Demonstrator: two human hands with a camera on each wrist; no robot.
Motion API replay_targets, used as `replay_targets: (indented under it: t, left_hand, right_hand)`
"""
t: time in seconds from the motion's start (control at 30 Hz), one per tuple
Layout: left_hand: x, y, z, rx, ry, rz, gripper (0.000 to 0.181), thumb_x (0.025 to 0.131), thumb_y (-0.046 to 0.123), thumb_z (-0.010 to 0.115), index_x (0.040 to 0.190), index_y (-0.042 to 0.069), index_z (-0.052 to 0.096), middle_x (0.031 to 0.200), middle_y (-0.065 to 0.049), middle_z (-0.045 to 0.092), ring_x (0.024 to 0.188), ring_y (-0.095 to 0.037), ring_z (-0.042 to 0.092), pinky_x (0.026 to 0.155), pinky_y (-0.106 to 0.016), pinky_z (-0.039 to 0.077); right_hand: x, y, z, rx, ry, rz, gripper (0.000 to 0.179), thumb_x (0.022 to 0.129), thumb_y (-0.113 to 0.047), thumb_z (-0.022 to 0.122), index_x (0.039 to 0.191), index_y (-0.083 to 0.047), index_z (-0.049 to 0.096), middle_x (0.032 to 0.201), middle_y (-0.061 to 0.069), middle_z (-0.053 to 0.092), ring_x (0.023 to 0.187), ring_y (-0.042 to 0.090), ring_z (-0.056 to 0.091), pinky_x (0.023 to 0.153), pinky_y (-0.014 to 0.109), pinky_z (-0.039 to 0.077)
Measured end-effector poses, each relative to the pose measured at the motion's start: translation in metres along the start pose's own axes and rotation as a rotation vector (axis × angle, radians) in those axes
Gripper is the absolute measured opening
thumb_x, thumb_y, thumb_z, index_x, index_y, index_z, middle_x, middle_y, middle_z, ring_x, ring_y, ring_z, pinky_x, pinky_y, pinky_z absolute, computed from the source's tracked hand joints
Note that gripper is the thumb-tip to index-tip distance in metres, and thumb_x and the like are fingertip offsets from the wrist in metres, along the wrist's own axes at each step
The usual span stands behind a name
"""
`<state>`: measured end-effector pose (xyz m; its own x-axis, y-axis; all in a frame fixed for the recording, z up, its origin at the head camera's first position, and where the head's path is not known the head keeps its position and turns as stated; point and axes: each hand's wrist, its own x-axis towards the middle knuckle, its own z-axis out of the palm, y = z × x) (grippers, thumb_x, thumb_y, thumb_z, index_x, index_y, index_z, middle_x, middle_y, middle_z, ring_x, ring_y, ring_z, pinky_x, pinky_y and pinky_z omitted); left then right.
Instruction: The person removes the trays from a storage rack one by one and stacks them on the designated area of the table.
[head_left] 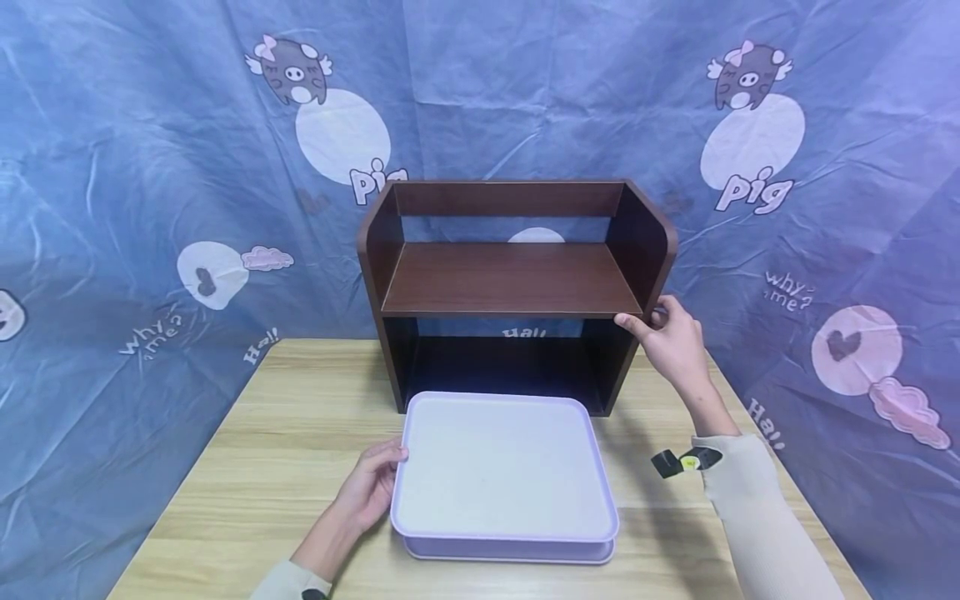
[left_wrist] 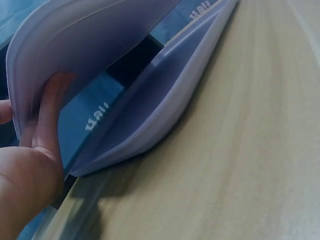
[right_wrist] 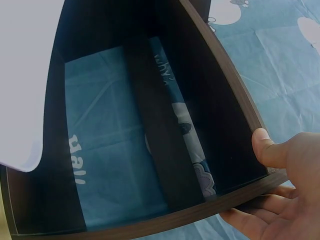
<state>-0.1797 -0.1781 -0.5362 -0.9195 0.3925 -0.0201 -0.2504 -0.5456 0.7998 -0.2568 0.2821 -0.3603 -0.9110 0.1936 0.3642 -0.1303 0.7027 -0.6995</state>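
Observation:
My left hand (head_left: pixel 369 485) grips the left edge of a pale lilac tray (head_left: pixel 501 471), thumb over the rim and fingers beneath. In the left wrist view that tray is raised at a tilt, with a gap above a second lilac tray (left_wrist: pixel 165 90) on the table. At the right, my right hand (head_left: pixel 675 343) holds the side panel of a dark brown two-tier shelf (head_left: pixel 517 279). Its thumb (right_wrist: pixel 262 145) lies on the panel's front edge, its other fingers behind. The upper tray overlaps the front of the shelf's lower opening in the head view.
Light wood-grain table (head_left: pixel 300 417) lies beneath the shelf and trays. Behind and at both sides hangs a blue patterned cloth (head_left: pixel 540 125). A black strap with a yellow spot (head_left: pixel 688 462) is around the right sleeve.

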Motion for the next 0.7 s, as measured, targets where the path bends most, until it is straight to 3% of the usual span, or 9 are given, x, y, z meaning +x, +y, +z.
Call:
replay_targets:
  t: [0.2,0.33,0.47,0.7]
  left_hand:
    - [-0.001,-0.005,0.0,0.007,0.048,-0.027,0.041,0.102,-0.008,0.039,0.117,0.008,0.074,0.105,-0.003,0.082,0.089,-0.008,0.078,0.085,-0.023,0.066]
    - [-0.001,-0.009,0.0,0.029,0.085,-0.057,0.04,0.103,-0.007,0.04,0.115,0.009,0.074,0.106,-0.003,0.082,0.091,-0.009,0.079,0.088,-0.025,0.066]
    - [0.0,-0.013,-0.002,0.04,0.083,-0.073,0.039,0.103,-0.006,0.04,0.116,0.009,0.073,0.106,-0.003,0.082,0.092,-0.01,0.079,0.089,-0.026,0.066]
    - [0.001,-0.019,-0.005,0.061,0.082,-0.082,0.036,0.103,-0.005,0.042,0.122,0.005,0.071,0.106,-0.005,0.082,0.092,-0.011,0.08,0.089,-0.028,0.066]
  right_hand:
    - [0.0,0.001,0.0,-0.003,0.007,0.0,0.065,0.096,-0.048,0.078,0.131,0.003,0.06,0.127,0.029,0.072,0.112,0.04,0.07,0.079,0.036,0.047]
    - [0.001,0.001,0.001,0.0,0.006,0.002,0.066,0.096,-0.048,0.078,0.132,0.004,0.059,0.129,0.03,0.071,0.12,0.045,0.07,0.083,0.039,0.05]
    - [0.001,0.001,0.001,0.007,0.002,0.005,0.067,0.096,-0.048,0.078,0.132,0.004,0.059,0.131,0.031,0.069,0.126,0.048,0.068,0.086,0.042,0.051]
    - [0.001,0.002,0.001,0.019,-0.003,0.008,0.067,0.096,-0.048,0.078,0.134,0.004,0.059,0.131,0.029,0.07,0.124,0.045,0.07,0.08,0.029,0.049]
